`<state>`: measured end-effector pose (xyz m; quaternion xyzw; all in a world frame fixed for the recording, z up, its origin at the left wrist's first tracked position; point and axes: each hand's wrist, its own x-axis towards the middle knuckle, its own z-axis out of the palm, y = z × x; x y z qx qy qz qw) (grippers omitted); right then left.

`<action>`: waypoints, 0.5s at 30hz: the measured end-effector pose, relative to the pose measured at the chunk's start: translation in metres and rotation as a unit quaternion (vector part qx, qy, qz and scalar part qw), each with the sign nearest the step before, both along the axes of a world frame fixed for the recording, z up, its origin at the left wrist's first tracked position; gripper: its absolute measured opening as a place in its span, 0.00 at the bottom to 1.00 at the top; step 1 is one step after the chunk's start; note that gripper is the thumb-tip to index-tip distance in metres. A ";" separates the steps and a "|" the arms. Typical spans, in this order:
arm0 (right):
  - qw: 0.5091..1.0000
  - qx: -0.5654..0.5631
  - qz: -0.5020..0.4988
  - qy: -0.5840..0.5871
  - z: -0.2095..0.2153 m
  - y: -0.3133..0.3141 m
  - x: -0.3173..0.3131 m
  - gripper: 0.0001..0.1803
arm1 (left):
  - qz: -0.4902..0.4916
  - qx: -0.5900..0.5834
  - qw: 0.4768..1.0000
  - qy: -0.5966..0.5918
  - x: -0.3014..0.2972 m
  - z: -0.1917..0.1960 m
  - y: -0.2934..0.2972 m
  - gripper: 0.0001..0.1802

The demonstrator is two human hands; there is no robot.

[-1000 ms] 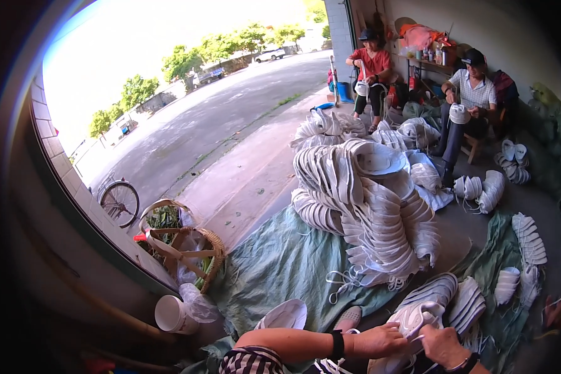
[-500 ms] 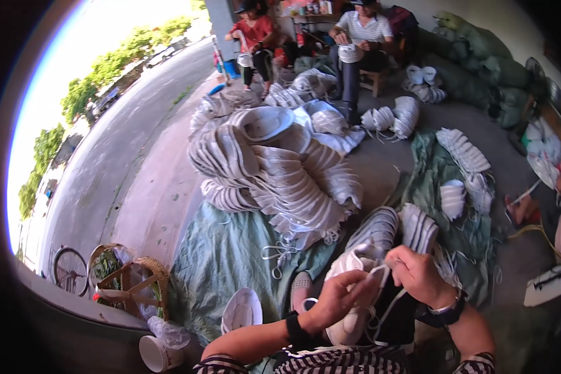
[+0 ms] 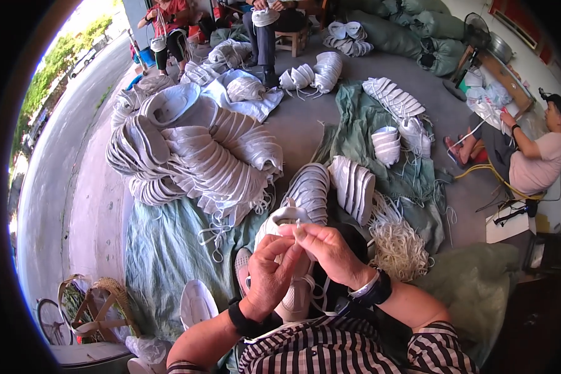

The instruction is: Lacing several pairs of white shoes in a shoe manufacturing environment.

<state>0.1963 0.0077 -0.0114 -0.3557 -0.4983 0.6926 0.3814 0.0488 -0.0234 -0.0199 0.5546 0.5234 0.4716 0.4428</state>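
Observation:
A white shoe upper with a beige toe lies across my lap, pointing toward me. Over it, my left hand and my right hand meet, each with thumb and fingers pinched. Between the fingertips is a small white end that looks like a shoelace; the fingers hide most of it. Loose white lace loops beside the shoe near my right wrist. Just past my hands stand two rows of nested shoe uppers, and a heap of white laces lies to their right.
A big pile of nested shoe uppers rests on green sheeting at the left. A single upper and a wicker basket are near left. Co-workers sit at the back and right; a seated person handles white lace.
The view has swung right, bringing the seated person and the lace heap into fuller sight. My hands, slightly apart before, now meet at the fingertips over the shoe.

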 end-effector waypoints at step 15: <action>0.968 -0.099 -0.200 0.112 0.042 0.112 0.101 0.09 | -0.119 0.147 0.906 0.378 -0.026 -0.047 -0.032 0.55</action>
